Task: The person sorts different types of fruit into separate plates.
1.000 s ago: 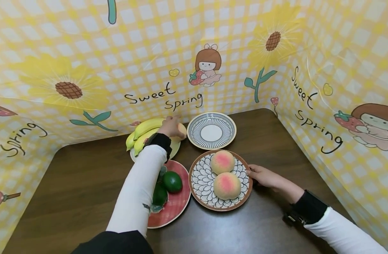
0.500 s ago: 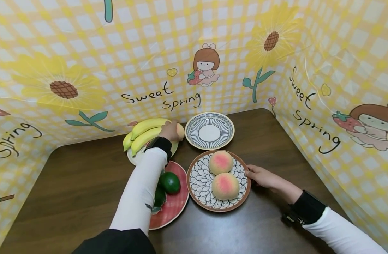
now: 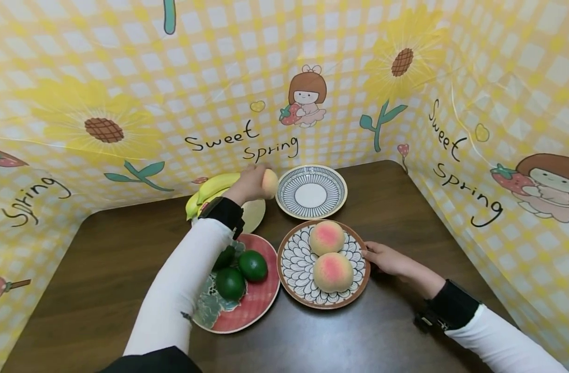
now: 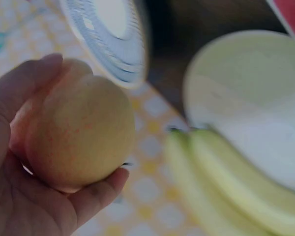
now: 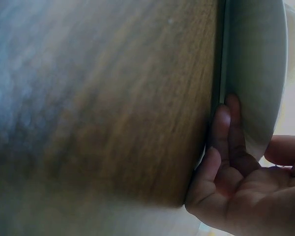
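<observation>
My left hand (image 3: 249, 185) grips a peach (image 4: 83, 130), thumb on one side and fingers curled round the other. In the head view the held peach shows just left of the striped plate (image 3: 311, 195), above the pale plate (image 3: 253, 215) where bananas (image 3: 214, 189) lie. My right hand (image 3: 387, 257) pinches the right rim of the brown-edged plate (image 3: 289, 287), which bears two peaches (image 3: 333, 272). In the right wrist view, fingers (image 5: 221, 128) reach under that plate's pale outer side (image 5: 258, 73), with the thumb over the rim.
A red plate (image 3: 261, 305) with several avocados (image 3: 230, 283) stands at the front left, partly behind the left sleeve (image 3: 172, 290). The dark wooden table (image 3: 405, 331) ends at a checked yellow cloth (image 3: 209, 67) hung along the back and sides.
My left hand has taken hold of the peach beside the bananas and lifted it off the pale plate. The right hand stays at the brown-edged plate's rim.
</observation>
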Demonstrator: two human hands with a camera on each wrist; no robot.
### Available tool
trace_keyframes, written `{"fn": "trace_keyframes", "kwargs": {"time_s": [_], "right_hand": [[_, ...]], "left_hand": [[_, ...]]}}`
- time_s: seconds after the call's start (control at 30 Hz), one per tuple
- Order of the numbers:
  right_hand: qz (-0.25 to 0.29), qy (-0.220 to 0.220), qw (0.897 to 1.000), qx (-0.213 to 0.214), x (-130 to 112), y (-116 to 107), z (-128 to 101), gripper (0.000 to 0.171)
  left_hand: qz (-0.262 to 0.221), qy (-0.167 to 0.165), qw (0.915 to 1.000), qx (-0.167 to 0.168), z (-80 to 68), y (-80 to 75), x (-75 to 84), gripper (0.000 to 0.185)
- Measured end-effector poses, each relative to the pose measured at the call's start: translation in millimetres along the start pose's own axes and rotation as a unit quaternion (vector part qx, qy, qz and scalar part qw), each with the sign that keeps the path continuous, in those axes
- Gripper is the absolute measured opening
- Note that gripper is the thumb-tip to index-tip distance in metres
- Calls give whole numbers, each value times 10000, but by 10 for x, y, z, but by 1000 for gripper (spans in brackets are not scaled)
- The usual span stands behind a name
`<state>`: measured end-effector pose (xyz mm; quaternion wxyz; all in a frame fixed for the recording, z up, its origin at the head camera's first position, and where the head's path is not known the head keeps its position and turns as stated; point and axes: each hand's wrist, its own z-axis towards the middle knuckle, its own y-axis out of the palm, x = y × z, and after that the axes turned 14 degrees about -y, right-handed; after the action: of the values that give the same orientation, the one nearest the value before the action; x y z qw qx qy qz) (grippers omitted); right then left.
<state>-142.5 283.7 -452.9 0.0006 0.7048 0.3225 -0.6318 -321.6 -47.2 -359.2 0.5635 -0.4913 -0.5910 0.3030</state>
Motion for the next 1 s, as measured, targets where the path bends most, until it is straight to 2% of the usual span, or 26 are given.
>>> {"fn": "trace_keyframes", "kwargs": {"time_s": [0.13, 0.3, 0.4, 0.53, 0.73, 0.87, 1.0], "right_hand": [[6, -3, 10000, -2, 8, -9, -11, 48], [-26, 32, 10000, -6, 9, -22, 1, 48], [-14, 63, 10000, -51, 16, -21, 10, 49], [35, 61, 10000, -43, 19, -20, 10, 49], [89, -27, 10000, 2, 12, -21, -3, 47], [98, -6, 10000, -16, -1, -15, -10, 46], [92, 24, 10000, -22, -13, -8, -13, 47]], "left_hand": [[140, 622, 9979, -55, -218, -28, 194, 78], [421, 1287, 9907, -157, -484, -24, 422, 78], [621, 1626, 9843, -302, -631, 14, 502, 77], [835, 1963, 9752, -583, -787, 118, 530, 74], [988, 2185, 9663, -932, -924, 315, 477, 70], [1099, 2019, 9649, -1273, -987, 443, 431, 69], [1072, 1819, 9666, -1455, -1032, 548, 414, 69]]}}
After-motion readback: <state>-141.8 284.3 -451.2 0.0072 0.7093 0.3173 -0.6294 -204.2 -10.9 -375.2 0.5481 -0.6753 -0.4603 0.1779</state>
